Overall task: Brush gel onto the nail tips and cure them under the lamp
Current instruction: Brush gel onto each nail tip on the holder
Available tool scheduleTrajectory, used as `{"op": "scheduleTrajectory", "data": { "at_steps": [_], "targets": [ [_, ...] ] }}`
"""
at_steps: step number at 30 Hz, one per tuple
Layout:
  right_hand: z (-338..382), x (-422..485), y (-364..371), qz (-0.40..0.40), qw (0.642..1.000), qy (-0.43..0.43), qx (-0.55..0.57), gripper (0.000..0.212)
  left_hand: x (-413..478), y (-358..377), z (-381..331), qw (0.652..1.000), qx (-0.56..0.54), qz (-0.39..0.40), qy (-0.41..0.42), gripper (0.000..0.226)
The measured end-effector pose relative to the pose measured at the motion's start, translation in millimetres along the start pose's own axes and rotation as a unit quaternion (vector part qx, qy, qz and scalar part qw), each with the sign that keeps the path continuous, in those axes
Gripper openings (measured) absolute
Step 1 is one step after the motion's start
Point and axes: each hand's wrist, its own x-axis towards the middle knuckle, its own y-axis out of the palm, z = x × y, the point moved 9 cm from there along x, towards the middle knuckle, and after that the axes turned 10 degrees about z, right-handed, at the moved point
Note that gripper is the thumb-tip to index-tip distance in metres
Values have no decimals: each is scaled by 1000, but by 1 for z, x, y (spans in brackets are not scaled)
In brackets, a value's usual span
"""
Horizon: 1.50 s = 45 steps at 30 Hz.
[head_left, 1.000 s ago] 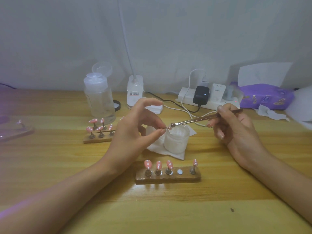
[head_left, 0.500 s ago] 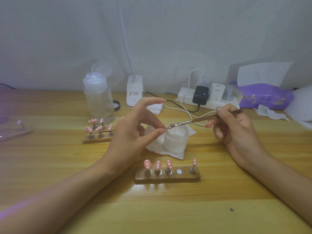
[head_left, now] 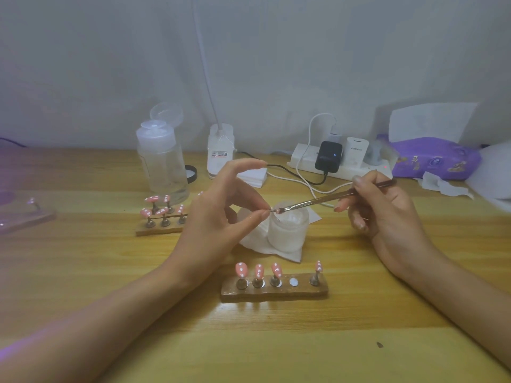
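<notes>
Left hand (head_left: 218, 217): my thumb and a fingertip pinched one small nail tip (head_left: 272, 210), held just above the frosted jar (head_left: 287, 233).
Right hand (head_left: 387, 214): my fingers gripped the brush (head_left: 312, 201), its bristle end touching that tip.
Near holder (head_left: 273, 294): four pink tips upright, one socket bare.
Far holder (head_left: 157, 230): more pink tips, left of the jar.

Not much to read here, honestly. The only legible bit is what looks like "PISEN" in grey on the white charger (head_left: 356, 153), plugged into the power strip (head_left: 302, 161) at the far right of the counter. The sticker on the white stand base (head_left: 220, 156) and the print on the purple pack (head_left: 434, 158) are too blurry.
</notes>
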Motion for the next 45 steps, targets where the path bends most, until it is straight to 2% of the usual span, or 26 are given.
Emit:
{"op": "scheduleTrajectory", "data": {
  "at_steps": [6, 10, 14, 17, 22, 26, 38, 42, 45],
  "targets": [
    [3, 0, 3, 13, 1000, -12, 0, 23, 0, 1, 1, 1000, -6, 4, -2, 54],
    [1, -1, -4, -13, 1000, -7, -2, 21, 0, 1, 1, 1000, -4, 9, -1, 51],
    [2, 0, 2, 12, 1000, -13, -2, 21, 0, 1, 0, 1000, -9, 15, 2, 48],
    [0, 0, -2, -6, 1000, -4, -6, 21, -1, 1, 0, 1000, -11, 14, 3, 47],
    [2, 0, 3, 19, 1000, -12, 1, 22, -1, 1, -1, 1000, -12, 14, 5, 47],
    [-1, 0, -1, 0, 1000, -3, 8, 21, -1, 1, -1, 1000, -12, 16, 5, 47],
    [0, 0, 5, 31, 999, -6, 9, 20, 0, 2, -2, 1000, -3, 14, 7, 48],
    [0, 2, -1, 2, 1000, 0, 6, 20, 0, 1, -2, 1000, -2, 14, 7, 47],
    [2, 2, 1, 19, 1000, -14, 13, 20, 0, 1, -2, 1000, -4, 15, 7, 47]
  ]
}}
